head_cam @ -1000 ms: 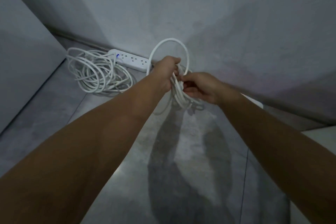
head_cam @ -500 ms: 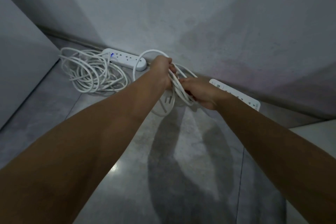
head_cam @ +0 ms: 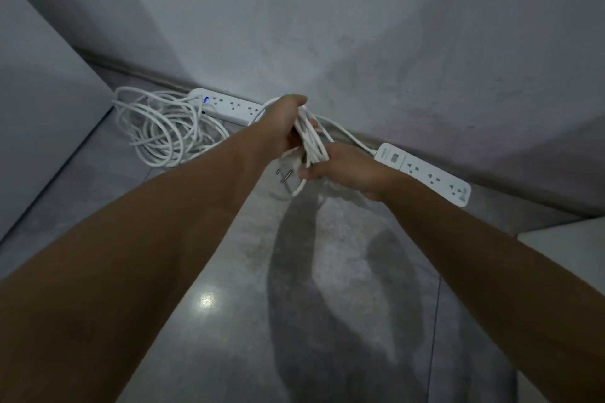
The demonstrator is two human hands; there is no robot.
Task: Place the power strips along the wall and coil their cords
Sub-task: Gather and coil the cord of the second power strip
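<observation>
Gripping cord (head_cam: pixel 312 142), R strip (head_cam: pixel 425 171) now fully seen

Both hands reach toward the wall (head_cam: pixel 327 26): left hand (head_cam: pixel 281 123) grips the top of a white cord bundle (head_cam: pixel 311 141), right hand (head_cam: pixel 350 167) grips its lower part, and a two-pin plug (head_cam: pixel 288 172) pokes out under the left hand. One power strip (head_cam: pixel 425 170) lies flat along the wall's base on the right, its cord running into the bundle. A second strip (head_cam: pixel 226 105) with a blue light sits along the same base further left, with a loose cord pile (head_cam: pixel 163 131) beside it, out from the wall.
</observation>
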